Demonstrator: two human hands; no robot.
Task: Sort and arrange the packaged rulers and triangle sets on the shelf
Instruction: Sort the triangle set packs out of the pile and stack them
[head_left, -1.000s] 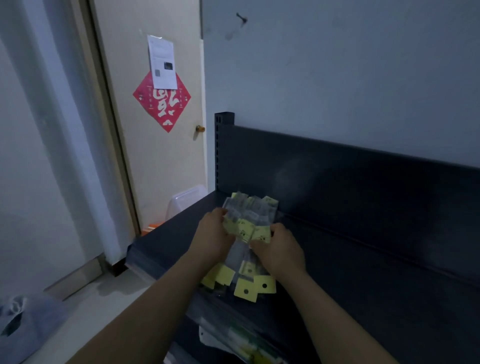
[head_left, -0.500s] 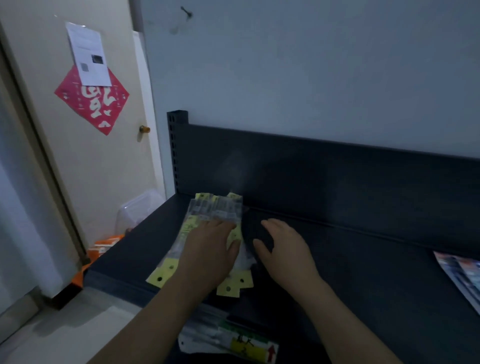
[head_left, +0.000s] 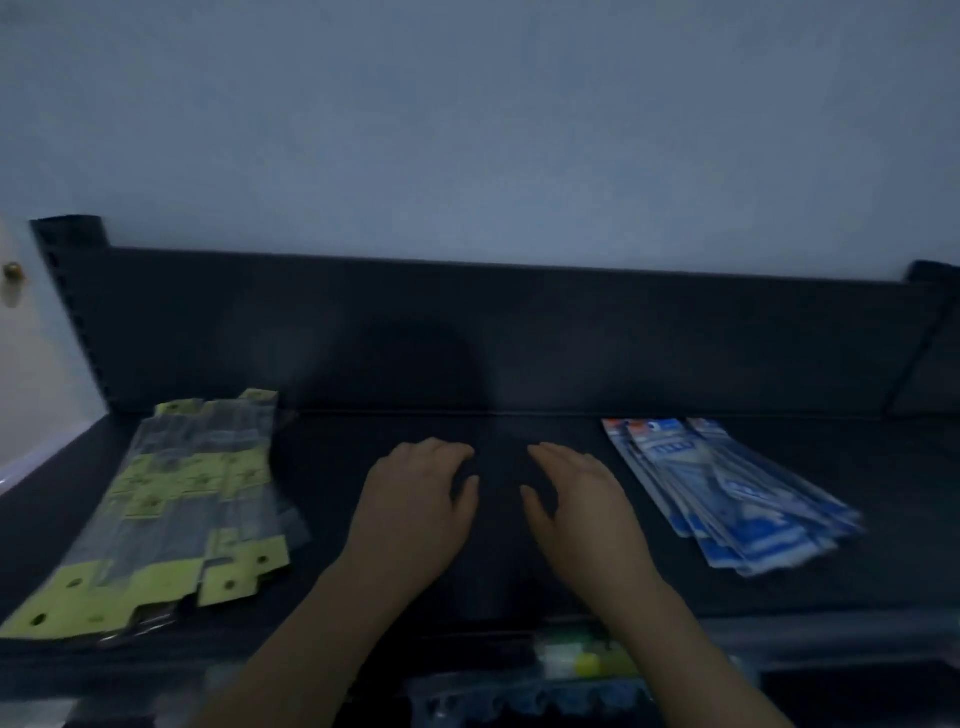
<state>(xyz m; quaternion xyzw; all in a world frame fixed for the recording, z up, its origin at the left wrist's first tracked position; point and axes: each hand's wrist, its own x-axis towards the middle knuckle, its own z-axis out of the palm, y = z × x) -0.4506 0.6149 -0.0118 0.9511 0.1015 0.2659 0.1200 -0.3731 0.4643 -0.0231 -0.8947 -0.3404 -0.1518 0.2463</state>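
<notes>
At the left end of the dark shelf a fanned pile of yellow-tabbed packets is laid flat, its tabbed ends reaching toward the front edge. These clear sleeves are judged to be light, thin and slippery, likely to slide over one another; they would best be taken by the stiffer yellow card ends or squared up from both long sides.

The left hand is seen open, palm down, empty, fingers slightly curled over bare shelf, near the yellow pile but apart from it. Just beside it the right hand is likewise spread and empty.

Further right, apart from that hand, a splayed stack of blue packets is lying flat. It is judged equally light and slick, and would best be gathered by pressing its edges together.
</notes>
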